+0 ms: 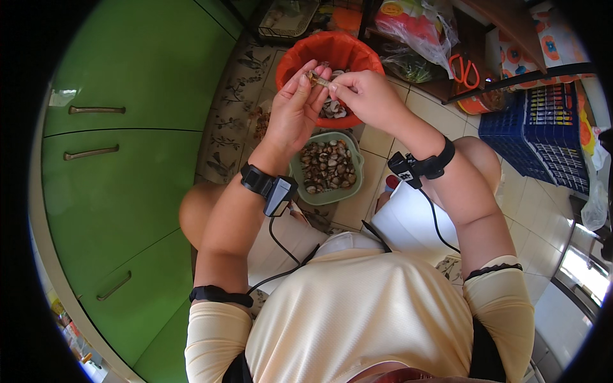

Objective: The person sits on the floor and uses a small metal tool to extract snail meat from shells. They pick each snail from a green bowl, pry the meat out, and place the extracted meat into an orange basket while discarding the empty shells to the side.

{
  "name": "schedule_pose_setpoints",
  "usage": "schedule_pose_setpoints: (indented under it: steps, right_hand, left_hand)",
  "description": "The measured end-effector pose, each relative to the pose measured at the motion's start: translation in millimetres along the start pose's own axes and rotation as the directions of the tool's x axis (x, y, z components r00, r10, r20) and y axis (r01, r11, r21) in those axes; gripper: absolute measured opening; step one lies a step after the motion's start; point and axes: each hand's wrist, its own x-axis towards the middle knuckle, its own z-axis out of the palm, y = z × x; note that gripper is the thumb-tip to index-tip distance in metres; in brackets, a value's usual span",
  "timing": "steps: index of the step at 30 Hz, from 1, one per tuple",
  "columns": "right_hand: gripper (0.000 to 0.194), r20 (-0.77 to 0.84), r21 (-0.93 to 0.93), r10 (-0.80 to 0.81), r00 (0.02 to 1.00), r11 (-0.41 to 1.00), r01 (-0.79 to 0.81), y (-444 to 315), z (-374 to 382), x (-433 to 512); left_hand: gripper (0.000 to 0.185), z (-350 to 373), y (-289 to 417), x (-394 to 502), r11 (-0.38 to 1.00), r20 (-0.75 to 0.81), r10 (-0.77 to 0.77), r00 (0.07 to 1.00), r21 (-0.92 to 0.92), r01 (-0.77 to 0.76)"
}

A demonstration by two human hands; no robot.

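Note:
Over the red-lined bin, my left hand is palm up, with a small brown and pale piece, probably shellfish, held at its fingers. My right hand pinches the right end of that same piece between thumb and forefinger. Whether a small tool is part of it I cannot tell. Open, greyish shells lie inside the bin below my hands. Nearer to me, a pale green plastic basket holds many small brown clams or cockles.
Brown pieces lie at floor level left of the bin. Green cabinets stand at the left. A dark blue plastic crate and a shelf with orange-handled scissors are at the right. Cables run from both wrist devices.

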Motion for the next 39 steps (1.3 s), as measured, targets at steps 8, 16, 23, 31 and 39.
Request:
schedule_pose_setpoints:
  steps: [8,16,23,31,39]
  right_hand:
    - [0.019,-0.087,-0.004,-0.115,0.99,0.993,0.115,9,2,-7]
    - [0.009,-0.14,-0.566,-0.596,0.791,0.704,0.43,-1,-10,-13]
    - [0.003,-0.053,-0.533,-0.655,0.754,0.657,0.533,-7,-23,-7]
    - [0.008,0.031,-0.635,-0.698,0.715,0.539,0.554,-7,-22,-12]
    - [0.007,-0.113,-0.616,-0.726,0.679,0.587,0.525,-12,-17,-16]
  left_hand:
    - [0.045,1,1,-1,0.991,0.019,-0.056,0.998,-0.12,0.058]
    - [0.043,4,8,-9,0.93,0.074,-0.181,0.981,-0.312,0.195]
    - [0.041,-2,19,-13,0.82,0.17,-0.283,0.944,-0.467,0.33]
    - [0.043,-11,20,-14,0.764,0.238,-0.319,0.917,-0.508,0.398]
    - [0.043,-6,25,-15,0.858,0.2,-0.296,0.934,-0.373,0.352]
